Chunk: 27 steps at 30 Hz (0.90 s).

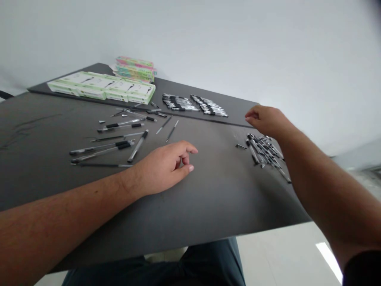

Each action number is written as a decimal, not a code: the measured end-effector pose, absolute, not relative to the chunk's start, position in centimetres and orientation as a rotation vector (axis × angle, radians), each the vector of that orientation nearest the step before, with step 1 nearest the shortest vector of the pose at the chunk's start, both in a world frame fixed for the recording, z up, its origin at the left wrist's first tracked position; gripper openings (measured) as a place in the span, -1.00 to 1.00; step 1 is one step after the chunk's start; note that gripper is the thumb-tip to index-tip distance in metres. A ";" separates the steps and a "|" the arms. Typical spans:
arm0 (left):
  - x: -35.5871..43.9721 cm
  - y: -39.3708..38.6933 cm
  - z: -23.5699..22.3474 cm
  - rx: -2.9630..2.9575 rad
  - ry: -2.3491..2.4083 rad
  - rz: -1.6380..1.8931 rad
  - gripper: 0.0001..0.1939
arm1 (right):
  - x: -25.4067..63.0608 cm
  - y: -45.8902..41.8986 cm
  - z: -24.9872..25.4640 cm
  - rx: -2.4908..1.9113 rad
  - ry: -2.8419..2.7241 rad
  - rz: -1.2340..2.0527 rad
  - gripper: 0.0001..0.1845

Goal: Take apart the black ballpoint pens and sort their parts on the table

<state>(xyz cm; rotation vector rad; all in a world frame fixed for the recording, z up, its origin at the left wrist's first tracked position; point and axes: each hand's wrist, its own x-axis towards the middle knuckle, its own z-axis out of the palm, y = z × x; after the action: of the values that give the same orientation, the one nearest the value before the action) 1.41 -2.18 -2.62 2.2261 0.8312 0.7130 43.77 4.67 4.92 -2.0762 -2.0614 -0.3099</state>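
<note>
My left hand [171, 166] rests over the front middle of the dark table, thumb and index finger apart, nothing between them. Just left of it lie loose pen parts, among them a clear pen barrel with a black grip [138, 146] and thin ink refills [172, 131]. My right hand [263, 119] is raised at the right, above the far side of a heap of pen parts [263, 149]. Its fingers are curled together; whatever they may hold is hidden. A small pen cap [241, 146] lies apart, left of the heap.
Two rows of clear pens with black grips [180, 103] [209, 105] lie at the back on a raised strip of the table [238, 113]. Flat green-white pen boxes [102, 86] stand at the back left, with colourful packs [135, 68] behind. A white wall [208, 43] borders the table.
</note>
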 end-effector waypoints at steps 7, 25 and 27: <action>1.4 -1.9 -2.9 2.229 0.825 0.739 -0.61 | 44.9 -1.2 4.2 -2.413 -2.022 -0.134 -0.68; 1.3 -1.6 -2.5 2.263 0.857 0.759 -0.62 | 43.3 -0.4 0.5 -2.526 -1.955 -0.021 -0.57; 1.3 -1.7 -2.5 2.267 0.851 0.764 -0.63 | 43.0 -0.7 1.3 -2.502 -1.913 -0.036 -0.62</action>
<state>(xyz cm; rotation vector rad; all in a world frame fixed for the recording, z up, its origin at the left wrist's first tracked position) 1.28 -1.66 -2.51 2.2673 0.8514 0.7635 43.04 -0.70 1.30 -2.5020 -1.9133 -0.0361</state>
